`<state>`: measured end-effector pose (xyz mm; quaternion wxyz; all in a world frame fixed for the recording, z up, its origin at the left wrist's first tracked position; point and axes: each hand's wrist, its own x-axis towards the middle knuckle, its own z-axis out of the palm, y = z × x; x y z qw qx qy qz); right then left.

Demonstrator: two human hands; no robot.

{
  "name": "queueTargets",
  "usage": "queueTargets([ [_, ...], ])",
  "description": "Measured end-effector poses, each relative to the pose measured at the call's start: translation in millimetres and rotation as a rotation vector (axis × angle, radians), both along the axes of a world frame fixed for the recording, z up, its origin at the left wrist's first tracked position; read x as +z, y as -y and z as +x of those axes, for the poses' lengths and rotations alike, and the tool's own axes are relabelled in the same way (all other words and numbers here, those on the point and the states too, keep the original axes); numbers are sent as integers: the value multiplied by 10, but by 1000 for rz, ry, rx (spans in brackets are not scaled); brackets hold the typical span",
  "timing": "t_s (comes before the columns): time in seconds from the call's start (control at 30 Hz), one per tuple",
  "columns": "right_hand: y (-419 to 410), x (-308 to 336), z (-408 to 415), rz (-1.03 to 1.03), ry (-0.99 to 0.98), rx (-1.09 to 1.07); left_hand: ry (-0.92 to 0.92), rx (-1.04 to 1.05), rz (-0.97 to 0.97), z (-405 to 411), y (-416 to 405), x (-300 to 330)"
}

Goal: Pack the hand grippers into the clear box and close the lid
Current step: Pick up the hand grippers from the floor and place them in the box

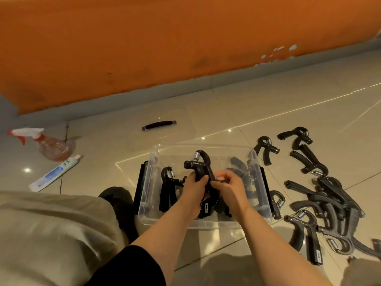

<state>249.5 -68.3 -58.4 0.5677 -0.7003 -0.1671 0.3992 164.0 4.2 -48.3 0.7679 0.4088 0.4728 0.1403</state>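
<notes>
A clear plastic box (pixel 258 182) with black side latches stands open on the tiled floor. Over it I hold a black hand gripper (pixel 199 162) with a steel spring, head up. My left hand (pixel 193 185) grips its left handle, and my right hand (pixel 227 185) pinches the right handle. Another gripper (pixel 170 178) stands inside at the box's left, and more dark ones lie on the box's bottom under my hands. The clear lid (pixel 158 124), with a black handle, lies flat on the floor behind the box.
Several loose hand grippers (pixel 321 199) are scattered on the floor right of the box. A spray bottle (pixel 49 144) and a toothpaste tube (pixel 54 173) lie at the left. An orange wall runs behind. My knee and a dark shoe (pixel 121 201) are at the lower left.
</notes>
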Motion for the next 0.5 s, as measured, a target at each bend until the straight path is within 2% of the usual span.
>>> queueTargets([
  [0.1, 12, -69, 122, -191, 55, 128, -20, -50, 1, -30, 5, -115],
  [0.23, 32, -131, 173, -291, 79, 222, -22, -96, -41, -116, -24, -197],
  [0.33, -3, -201, 116, -334, 71, 174, -186, -126, 52, -127, -101, -248],
  [0.43, -69, -296, 44, -419, 178, 168, -413, -162, 195, -96, -192, -348],
  [0.5, -130, -342, 14, -489, 248, 196, -493, -218, 222, -72, -205, -394],
])
